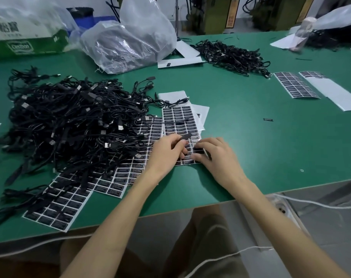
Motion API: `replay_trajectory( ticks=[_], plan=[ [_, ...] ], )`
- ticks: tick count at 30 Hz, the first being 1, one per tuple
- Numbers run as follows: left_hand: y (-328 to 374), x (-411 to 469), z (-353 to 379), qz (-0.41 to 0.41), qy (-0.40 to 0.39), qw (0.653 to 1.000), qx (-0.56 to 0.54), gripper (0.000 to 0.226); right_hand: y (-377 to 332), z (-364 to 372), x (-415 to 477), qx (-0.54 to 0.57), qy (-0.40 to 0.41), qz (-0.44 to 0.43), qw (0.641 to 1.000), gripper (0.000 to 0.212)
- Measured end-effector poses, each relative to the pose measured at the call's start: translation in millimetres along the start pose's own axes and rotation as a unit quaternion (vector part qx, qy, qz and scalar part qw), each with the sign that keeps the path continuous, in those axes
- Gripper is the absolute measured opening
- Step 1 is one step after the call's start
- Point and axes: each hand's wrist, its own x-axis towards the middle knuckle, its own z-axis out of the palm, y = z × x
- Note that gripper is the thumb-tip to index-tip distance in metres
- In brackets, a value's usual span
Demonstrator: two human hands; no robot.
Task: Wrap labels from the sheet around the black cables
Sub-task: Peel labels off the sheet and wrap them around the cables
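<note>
Two hands crowd one label sheet. Why so tight together?

– Short travel, I'd say. The left hand has its fingers curled and pinches a black cable between thumb and forefinger, the stiff end poking up and to the right, just above the sheet. The label then has hardly any way to go.

And the right hand?

– Fingers bent down at the sheet's near right corner, tips closed on a label that looks part lifted from the backing. The view is too soft to tell how far it has peeled.

So where does that label sit against the cable?

– Just beside it, lower and to the right. The two are apart, not touching, with a few rows of stickers between them.

Why is the cable pile heaped on the left?

– Probably so the left hand can draw the next one without crossing over. The heap spills onto a second sheet lying on the green table.

What comes next, in your view?

– Freeing the label fully, then bringing its sticky side to the cable. A curling edge could stick to a fingertip first.
</note>
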Motion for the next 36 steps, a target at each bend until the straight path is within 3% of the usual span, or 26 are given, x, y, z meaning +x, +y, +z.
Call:
replay_trajectory(
  ticks=[7,17,21,24,36],
  plan=[
    [-1.4,-1.4,-6.5,-0.007,-0.007,0.999,-0.037,0.018,2.4,0.2,3.5,0.044,-0.011,0.026,0.999,0.037],
    [-0.7,-2.4,-6.0,-0.001,-0.014,0.998,-0.056,0.016,2.6,2.9,3.9,0.025,-0.005,0.013,1.000,0.032],
    [-1.3,-5.8,-1.9,0.072,0.007,0.995,0.070,0.019,4.1,1.4,1.2,0.057,-0.017,0.012,0.998,0.049],
    [-3.7,-6.0,0.0,0.057,0.015,0.993,0.099,0.017,6.4,1.6,-2.2,0.038,-0.008,0.027,0.999,0.061],
    [-6.1,-3.5,-2.0,0.004,0.025,0.999,-0.038,0.016,-0.4,0.7,-0.4,0.017,0.002,0.014,1.000,0.041]
  ],
)
